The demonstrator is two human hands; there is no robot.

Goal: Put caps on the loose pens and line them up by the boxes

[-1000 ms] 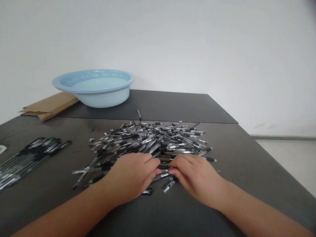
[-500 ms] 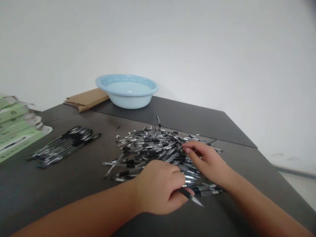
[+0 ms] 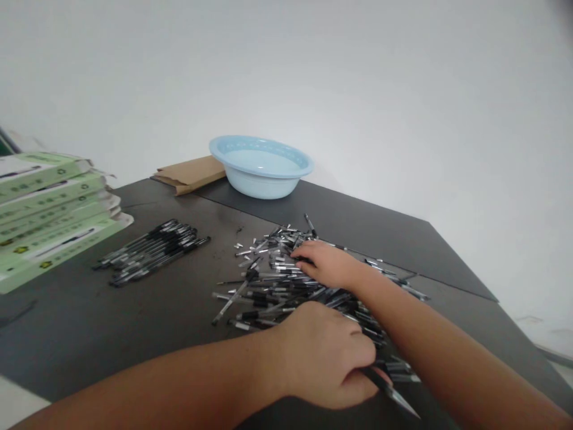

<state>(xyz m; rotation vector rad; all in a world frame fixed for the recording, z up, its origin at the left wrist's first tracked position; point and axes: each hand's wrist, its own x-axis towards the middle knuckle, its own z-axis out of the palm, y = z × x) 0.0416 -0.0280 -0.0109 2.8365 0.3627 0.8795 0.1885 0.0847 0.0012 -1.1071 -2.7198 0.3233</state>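
Note:
My left hand (image 3: 329, 355) is closed around a pen (image 3: 388, 388) with a black grip, its silver pointed tip showing past my fingers at the lower right. Beyond it spreads a loose pile of pens and pen parts (image 3: 268, 298), clear barrels with black grips and small silver tips among them. My right hand (image 3: 329, 263) reaches over the far part of this pile, thumb and fingers bent close together. A dark piece shows between them, too small to name. A row of assembled-looking pens (image 3: 154, 251) lies left of the pile.
Green and white boxes (image 3: 54, 221) are stacked at the left. A light blue basin (image 3: 262, 170) stands at the back, beside a flat brown cardboard piece (image 3: 192, 174). The dark table (image 3: 385, 224) has a seam across it and meets a white wall.
My right hand has moved left and away from me over the pile. My left hand still holds the pen. The view has turned left, so more of the boxes shows.

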